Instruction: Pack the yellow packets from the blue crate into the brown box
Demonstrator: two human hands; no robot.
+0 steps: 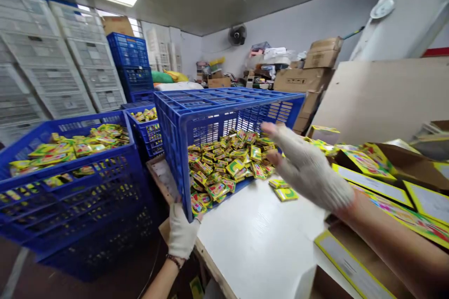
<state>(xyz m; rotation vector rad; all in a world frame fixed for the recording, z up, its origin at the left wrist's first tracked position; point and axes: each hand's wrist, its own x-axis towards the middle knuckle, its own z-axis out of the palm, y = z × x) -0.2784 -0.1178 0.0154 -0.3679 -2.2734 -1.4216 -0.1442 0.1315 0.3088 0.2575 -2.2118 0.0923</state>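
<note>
A blue plastic crate (pixel 180 124) lies tipped on its side on the white table (pixel 252 238), its open side facing me. Inside it is a heap of small yellow-and-green packets (pixel 228 163). Two or so packets (pixel 286 194) rest on the tabletop just outside the rim. My left hand (pixel 182 229), in a white fingerless glove, grips the crate's lower left corner; some of its fingers are hidden behind the edge. My right hand (pixel 308 166), gloved the same way, hovers open before the crate's right part, fingers apart and holding nothing.
Open yellow-edged cardboard boxes (pixel 354 261) crowd the table's right side. On the left stands another blue crate (pixel 70 196) of packets, with a smaller filled one (pixel 150 133) behind. White crates (pixel 56 74) are stacked at the back left, brown cartons (pixel 301 79) at the back right.
</note>
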